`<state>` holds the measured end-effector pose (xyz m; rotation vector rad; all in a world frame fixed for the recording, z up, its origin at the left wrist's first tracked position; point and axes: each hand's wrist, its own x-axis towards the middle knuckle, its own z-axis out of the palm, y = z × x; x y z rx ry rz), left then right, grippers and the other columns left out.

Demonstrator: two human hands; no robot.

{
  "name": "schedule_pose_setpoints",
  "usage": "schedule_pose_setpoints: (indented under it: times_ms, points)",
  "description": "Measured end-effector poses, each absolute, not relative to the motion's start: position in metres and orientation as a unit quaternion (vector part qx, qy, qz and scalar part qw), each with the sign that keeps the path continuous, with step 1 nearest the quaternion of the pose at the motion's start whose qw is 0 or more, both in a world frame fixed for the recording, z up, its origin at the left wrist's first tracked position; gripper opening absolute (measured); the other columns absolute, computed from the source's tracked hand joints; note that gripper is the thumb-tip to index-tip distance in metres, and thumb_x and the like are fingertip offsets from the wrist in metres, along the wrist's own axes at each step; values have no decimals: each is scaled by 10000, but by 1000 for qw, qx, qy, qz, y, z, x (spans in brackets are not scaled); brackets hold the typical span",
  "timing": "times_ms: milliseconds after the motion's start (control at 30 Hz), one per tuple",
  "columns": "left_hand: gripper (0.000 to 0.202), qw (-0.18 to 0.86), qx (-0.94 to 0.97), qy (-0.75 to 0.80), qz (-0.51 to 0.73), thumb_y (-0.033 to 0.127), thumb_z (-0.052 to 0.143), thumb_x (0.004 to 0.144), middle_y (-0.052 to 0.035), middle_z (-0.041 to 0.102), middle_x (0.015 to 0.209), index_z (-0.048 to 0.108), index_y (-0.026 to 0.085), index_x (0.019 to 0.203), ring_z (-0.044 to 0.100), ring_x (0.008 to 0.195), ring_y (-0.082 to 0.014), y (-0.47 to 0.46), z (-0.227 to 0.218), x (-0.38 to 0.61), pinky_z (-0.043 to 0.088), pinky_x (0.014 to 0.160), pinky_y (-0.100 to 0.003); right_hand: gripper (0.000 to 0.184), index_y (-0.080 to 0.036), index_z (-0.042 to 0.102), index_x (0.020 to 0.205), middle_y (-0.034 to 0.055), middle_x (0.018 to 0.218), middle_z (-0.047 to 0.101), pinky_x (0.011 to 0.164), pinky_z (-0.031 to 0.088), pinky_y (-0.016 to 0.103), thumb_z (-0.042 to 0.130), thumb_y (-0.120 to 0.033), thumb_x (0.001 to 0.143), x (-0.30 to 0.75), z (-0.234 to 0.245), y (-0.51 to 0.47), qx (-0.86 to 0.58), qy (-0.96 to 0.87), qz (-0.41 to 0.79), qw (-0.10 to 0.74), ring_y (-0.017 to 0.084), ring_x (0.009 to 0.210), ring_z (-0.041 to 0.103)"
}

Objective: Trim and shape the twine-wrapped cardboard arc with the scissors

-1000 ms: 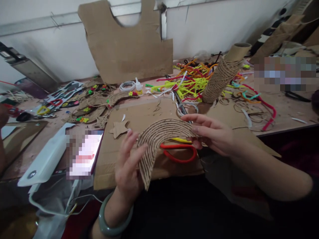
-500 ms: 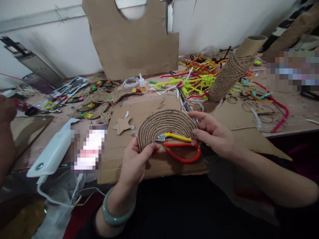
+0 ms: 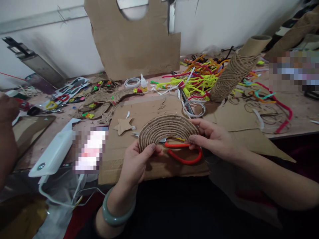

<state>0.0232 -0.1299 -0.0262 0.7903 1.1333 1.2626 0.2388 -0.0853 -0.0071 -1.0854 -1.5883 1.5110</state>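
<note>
Both hands hold a rope-covered arch (image 3: 165, 127) of brown twine just above a flat cardboard sheet (image 3: 149, 109). My left hand (image 3: 137, 162) pinches its left foot between thumb and fingers; a green bangle sits on that wrist. My right hand (image 3: 214, 137) grips its right foot. Under the arch lie scissors (image 3: 183, 154) with red and yellow handles. A small cardboard star (image 3: 123, 125) rests on the sheet to the left.
A twine-wrapped cardboard tube (image 3: 234, 71) leans at the back right beside a heap of coloured pipe cleaners (image 3: 194, 78). A tall cut cardboard piece (image 3: 136, 43) stands against the wall. A phone (image 3: 91, 149) and white device (image 3: 53, 152) lie left. Another person's hand (image 3: 7, 109) is at the far left.
The arch has been turned from steeply tilted to lying flatter and lowered toward the cardboard. My left hand moved from beside it to pinching its left foot.
</note>
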Motion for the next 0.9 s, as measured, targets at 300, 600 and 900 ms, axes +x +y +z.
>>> schedule_pose_setpoints:
  times_ms: [300, 600, 900]
  points:
    - [213, 599, 336, 498, 530, 304, 718, 673, -17, 686, 636, 590, 140, 724, 649, 554, -126, -132, -28, 24, 515, 545, -208, 354, -155, 546, 1080, -2, 670, 652, 498, 510, 200, 616, -262, 750, 235, -8, -84, -428, -602, 585, 336, 103, 551, 622]
    - [254, 601, 359, 511, 499, 373, 672, 711, -51, 695, 616, 619, 127, 679, 625, 514, -120, -133, -28, 23, 462, 479, -196, 333, -156, 527, 1030, 5, 718, 656, 475, 488, 194, 641, -293, 748, 242, -13, -79, -426, -558, 581, 412, 96, 539, 615]
    - [311, 605, 356, 485, 522, 432, 683, 688, -63, 717, 684, 642, 137, 776, 653, 559, -142, -133, -28, 24, 488, 512, -218, 340, -170, 537, 1038, 5, 707, 660, 460, 480, 188, 646, -322, 753, 246, -20, -79, -428, -541, 589, 420, 96, 530, 609]
